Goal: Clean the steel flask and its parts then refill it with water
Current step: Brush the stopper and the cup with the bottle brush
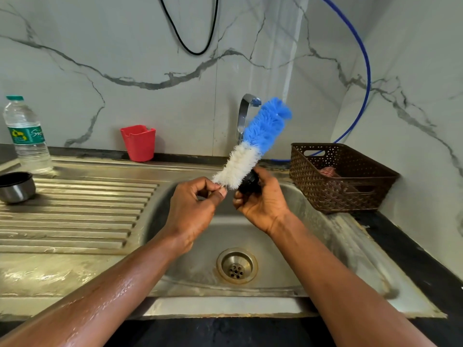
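Over the steel sink basin (288,236), my left hand (194,209) pinches the thin handle of a bottle brush (260,136) with white and blue bristles; the brush slants up to the right toward the tap. My right hand (263,204) grips a small black flask stopper (249,182), which touches the white bristles. A steel flask cup (16,186) with a dark inside stands on the ribbed drainboard at far left. The flask body is not in view.
A plastic water bottle (26,136) stands at the back left, a red plastic cup (139,142) against the marble wall. A chrome tap (244,113) rises behind the brush. A brown perforated basket (340,176) sits right of the basin. The drain (236,266) lies below my hands.
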